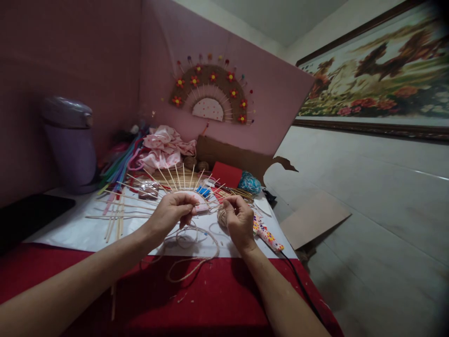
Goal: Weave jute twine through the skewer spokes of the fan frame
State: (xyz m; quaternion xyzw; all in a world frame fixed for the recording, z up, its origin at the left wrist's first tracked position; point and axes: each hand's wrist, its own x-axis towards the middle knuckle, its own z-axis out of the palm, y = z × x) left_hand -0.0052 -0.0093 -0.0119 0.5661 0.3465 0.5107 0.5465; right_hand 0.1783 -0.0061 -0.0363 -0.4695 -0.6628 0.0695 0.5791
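A half-round piece covered in pale spotted fabric lies on the white sheet, with thin wooden sticks fanning out from it. At its left edge my left hand is closed in a pinch; what sits between the fingertips is hidden. My right hand, to the right of the fabric piece, pinches a strand of jute twine between thumb and forefinger. Just beside those fingers is a ball of twine, partly covered. Loose twine loops trail below both hands onto the red cloth.
A flowered glue gun with a black cord lies at right. Behind are a blue yarn ball, red card, crumpled pink fabric and pipe cleaners. At left stand a purple flask and a dark flat object.
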